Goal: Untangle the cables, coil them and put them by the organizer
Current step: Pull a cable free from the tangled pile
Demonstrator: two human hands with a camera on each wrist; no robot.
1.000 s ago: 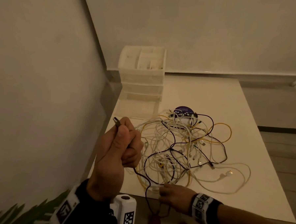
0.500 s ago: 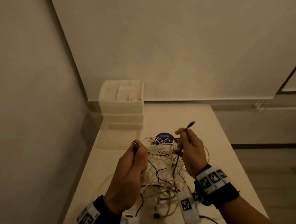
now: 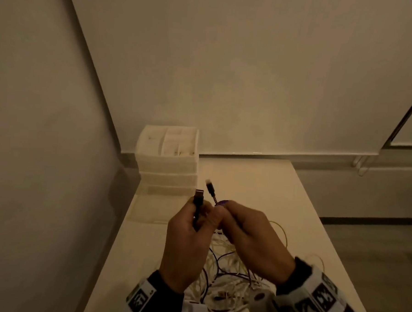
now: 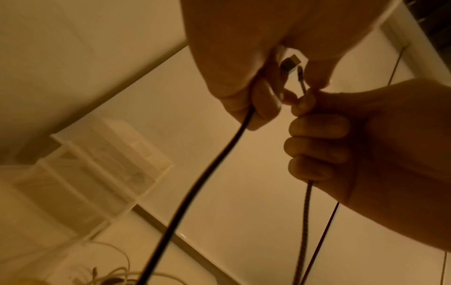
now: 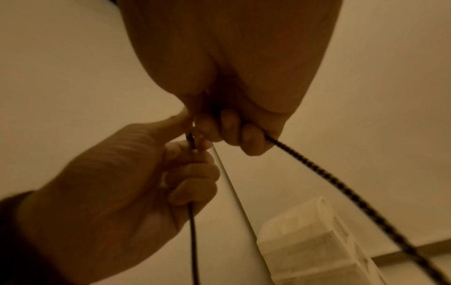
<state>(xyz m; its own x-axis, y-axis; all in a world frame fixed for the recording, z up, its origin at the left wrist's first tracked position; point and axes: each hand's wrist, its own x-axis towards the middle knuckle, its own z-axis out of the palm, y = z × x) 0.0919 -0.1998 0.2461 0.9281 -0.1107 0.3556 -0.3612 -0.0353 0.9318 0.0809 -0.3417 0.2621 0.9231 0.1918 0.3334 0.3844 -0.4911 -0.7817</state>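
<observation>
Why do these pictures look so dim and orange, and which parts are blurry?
Head view: dim, warm light; the white plastic drawer organizer looks soft. Left wrist view: the black braided cable smears near the lens, and the organizer is out of focus. Right wrist view: the left hand is blurred.

All three feeds reach me dim, with a warm amber cast and visible noise. No light source shows in any view. In the head view a soft shadow falls on the left wall beside the organizer (image 3: 168,158), and straight edges bow toward the frame borders. Both wrist views are softer: the black cable (image 4: 195,192) smears with motion blur, and the organizer sits out of focus.
</observation>
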